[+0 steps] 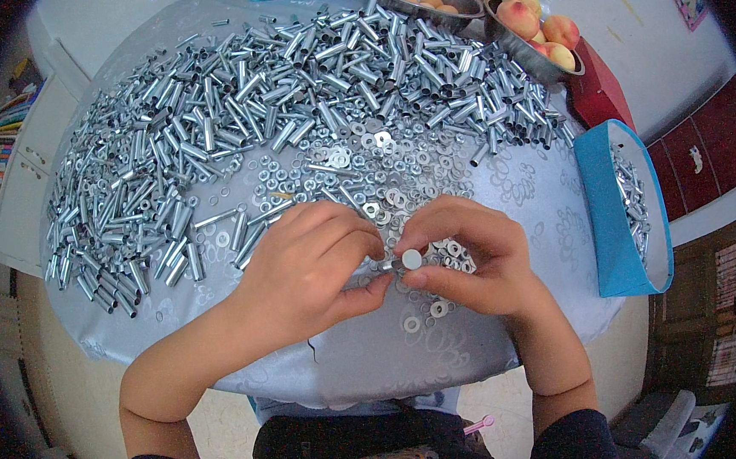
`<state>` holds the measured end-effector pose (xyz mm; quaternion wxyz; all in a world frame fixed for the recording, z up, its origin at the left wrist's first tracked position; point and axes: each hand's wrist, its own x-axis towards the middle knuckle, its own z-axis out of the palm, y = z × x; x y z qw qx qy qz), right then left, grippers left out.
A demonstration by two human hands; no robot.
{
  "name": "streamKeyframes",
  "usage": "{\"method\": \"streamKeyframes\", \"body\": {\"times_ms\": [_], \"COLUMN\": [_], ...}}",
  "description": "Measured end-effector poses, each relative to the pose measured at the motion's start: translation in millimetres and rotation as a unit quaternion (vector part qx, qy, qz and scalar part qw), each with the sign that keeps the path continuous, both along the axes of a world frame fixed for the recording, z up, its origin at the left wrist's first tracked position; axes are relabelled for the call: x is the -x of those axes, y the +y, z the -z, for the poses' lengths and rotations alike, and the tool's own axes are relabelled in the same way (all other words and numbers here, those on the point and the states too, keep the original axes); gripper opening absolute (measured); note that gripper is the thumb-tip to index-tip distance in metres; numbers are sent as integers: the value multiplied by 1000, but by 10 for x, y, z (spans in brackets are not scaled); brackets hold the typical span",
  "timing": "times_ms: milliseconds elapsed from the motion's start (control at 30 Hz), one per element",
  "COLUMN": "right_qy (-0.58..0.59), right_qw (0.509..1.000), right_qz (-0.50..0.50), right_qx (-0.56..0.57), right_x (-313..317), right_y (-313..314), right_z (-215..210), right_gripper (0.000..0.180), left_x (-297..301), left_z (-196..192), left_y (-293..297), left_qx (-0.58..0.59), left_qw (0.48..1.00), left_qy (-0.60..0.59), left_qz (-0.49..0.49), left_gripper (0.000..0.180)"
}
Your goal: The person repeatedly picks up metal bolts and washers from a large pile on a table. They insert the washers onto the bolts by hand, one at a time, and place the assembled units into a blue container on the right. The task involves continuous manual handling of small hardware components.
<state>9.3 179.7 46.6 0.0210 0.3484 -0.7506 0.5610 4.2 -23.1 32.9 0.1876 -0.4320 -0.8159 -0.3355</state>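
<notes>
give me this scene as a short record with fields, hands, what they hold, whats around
left hand: fingers pinch a small metal tube
right hand: fingers press a washer at the tube's end
table: round, grey patterned cloth
far side: big heap of metal tubes
middle: loose washers
right edge: blue box holding finished pieces
far right: bowl of peaches

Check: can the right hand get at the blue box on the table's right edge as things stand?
Probably yes. The blue box stands open-topped just right of the right hand, with bare tablecloth between. But that hand and the left hand together pinch a small metal tube.
</notes>
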Motion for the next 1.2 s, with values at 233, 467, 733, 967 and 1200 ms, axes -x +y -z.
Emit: {"method": "streamKeyframes", "body": {"times_ms": [233,467,733,967,1200], "right_qy": [21,-26,39,45,58], "right_qw": [999,999,997,998,996], "right_qz": [-20,-14,-24,-7,-38], "right_qx": [-17,-25,-58,-51,-62], "right_x": [6,-48,-16,-19,1], "right_y": [11,-42,-24,-42,-41], "right_z": [-9,-37,-11,-3,-12], "right_gripper": [22,21,22,23,28], "left_x": [-18,-19,-33,-27,-17], "left_z": [-1,13,2,-7,-2], "left_y": [-35,-43,-35,-46,-48], "left_qx": [39,45,51,56,43], "left_qw": [999,998,998,998,998], "left_qy": [-15,-21,-23,-16,-23], "left_qz": [18,29,32,40,49], "left_gripper": [38,42,41,40,36]}}
